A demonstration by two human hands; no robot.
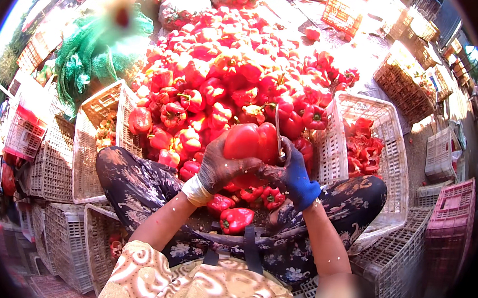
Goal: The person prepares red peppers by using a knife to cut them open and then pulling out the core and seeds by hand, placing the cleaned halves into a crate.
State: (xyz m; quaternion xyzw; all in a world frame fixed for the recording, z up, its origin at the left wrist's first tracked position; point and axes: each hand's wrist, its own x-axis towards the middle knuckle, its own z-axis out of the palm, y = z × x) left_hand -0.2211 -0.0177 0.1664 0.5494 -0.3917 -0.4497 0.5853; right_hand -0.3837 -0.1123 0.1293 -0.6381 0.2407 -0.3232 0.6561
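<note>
Both my hands wear soiled work gloves and meet above my lap. In my left hand (224,164) is a large red bell pepper (250,142), gripped from its left and near side. My right hand (295,173), in a glove with a blue cuff, is closed on a knife (277,124), its thin blade upright along the pepper's right side. Whether the blade is in the flesh I cannot tell. Beyond my hands lies a big heap of red bell peppers (214,90). Several more lie between my legs, one of them a whole red pepper (236,220) near my waist.
On the right, a white plastic crate (401,177) holds opened red pepper pieces (363,151). A crate on the left (81,158) holds pale scraps (106,133). Green netting (103,62) lies behind it. Stacked crates (64,240) stand at both sides, and filled sacks (185,6) behind the heap.
</note>
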